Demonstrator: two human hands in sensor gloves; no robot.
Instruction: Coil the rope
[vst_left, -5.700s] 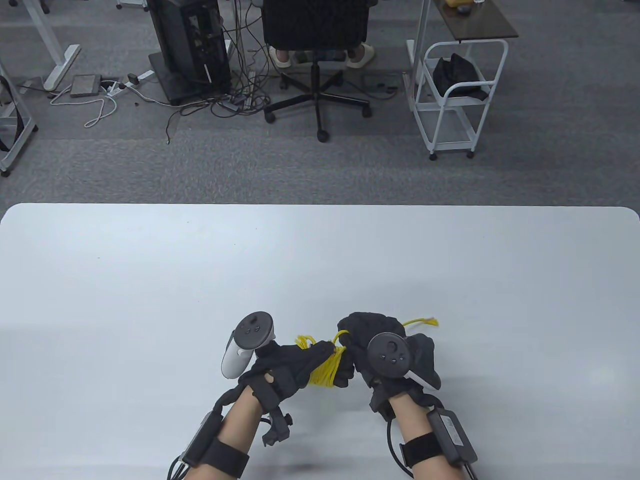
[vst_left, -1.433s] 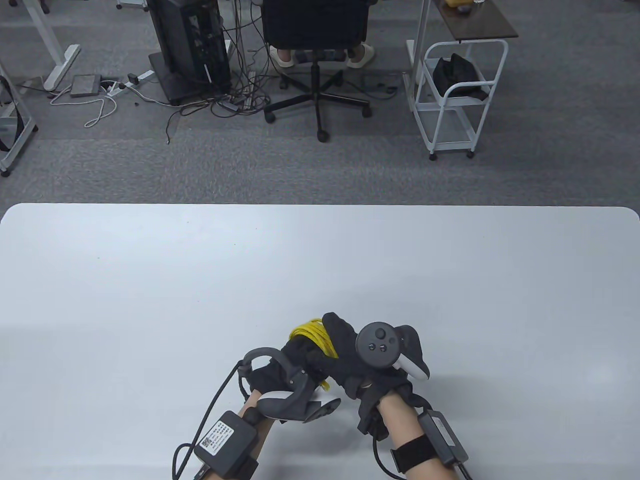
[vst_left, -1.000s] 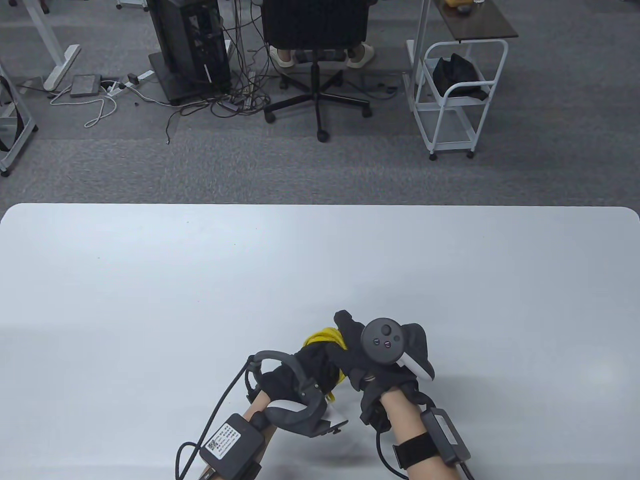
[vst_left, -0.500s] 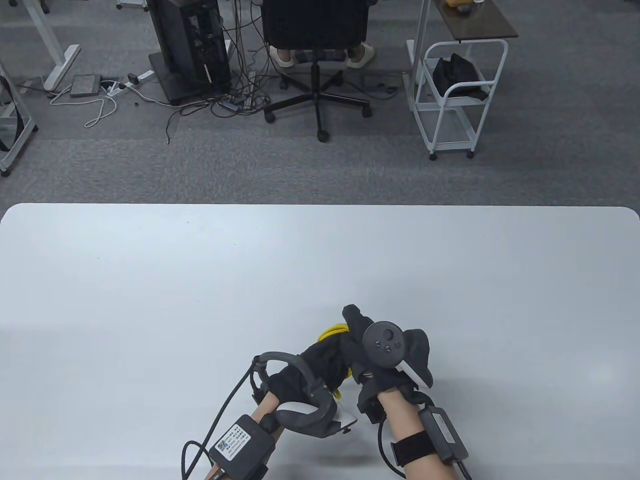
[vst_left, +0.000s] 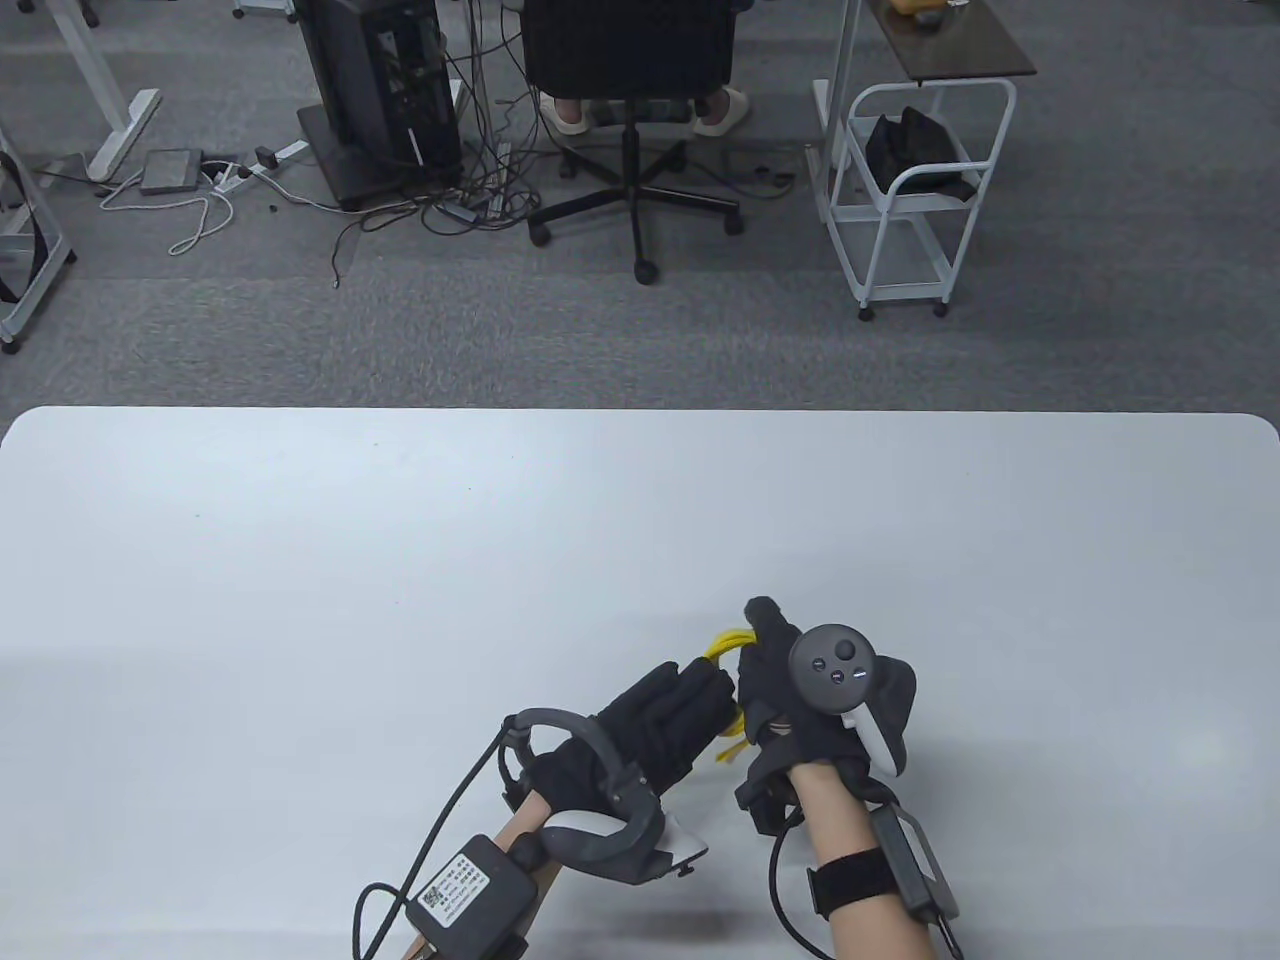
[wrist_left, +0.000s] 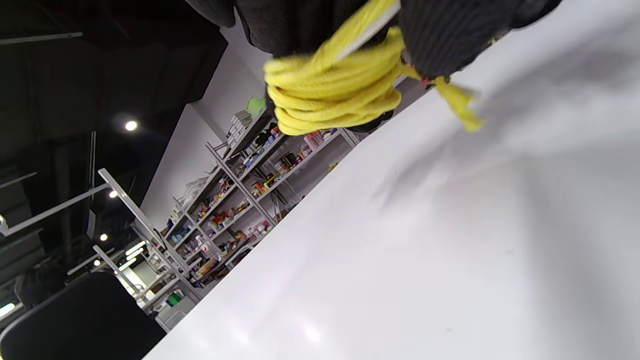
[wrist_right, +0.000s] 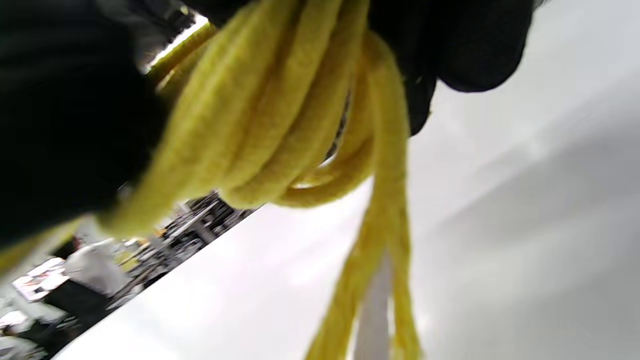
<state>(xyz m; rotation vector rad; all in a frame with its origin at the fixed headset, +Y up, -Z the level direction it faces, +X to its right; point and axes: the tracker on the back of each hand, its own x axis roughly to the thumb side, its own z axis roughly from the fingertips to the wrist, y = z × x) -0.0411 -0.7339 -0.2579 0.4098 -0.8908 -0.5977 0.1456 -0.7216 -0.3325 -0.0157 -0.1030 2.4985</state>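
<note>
Our right hand (vst_left: 800, 700) is curled around the yellow rope (vst_left: 727, 645), and the bundle of loops sits in that grip with a bit of yellow poking out past the top of the glove. The right wrist view confirms it: several strands run together under the dark glove and a couple of tails hang down toward the table (vst_left: 400, 560). Our left hand (vst_left: 650, 720) lies just beside it, fingers (vst_left: 690, 690) stretched out flat and pointing at the coil; it looks spread and not gripping, though we cannot tell whether the fingertips touch the rope at all.

In the left wrist view the coil reads as a tight stack of turns with a frayed end (wrist_left: 457, 102) dangling just above the white surface.

So the rope is gathered, held low over the near middle of the table, and the work looks close to finished. Here is our worry: with only one hand really holding, the loops depend on that single squeeze. If we loosen the right hand before the tail is tucked or the bundle is set down, the turns will likely spring apart and slide. The loose ends could also snag on a glove or a tracker (vst_left: 835, 670) as we pull away, dragging a loop out. And dropping it from any height may let the stack topple into a tangle.
</note>
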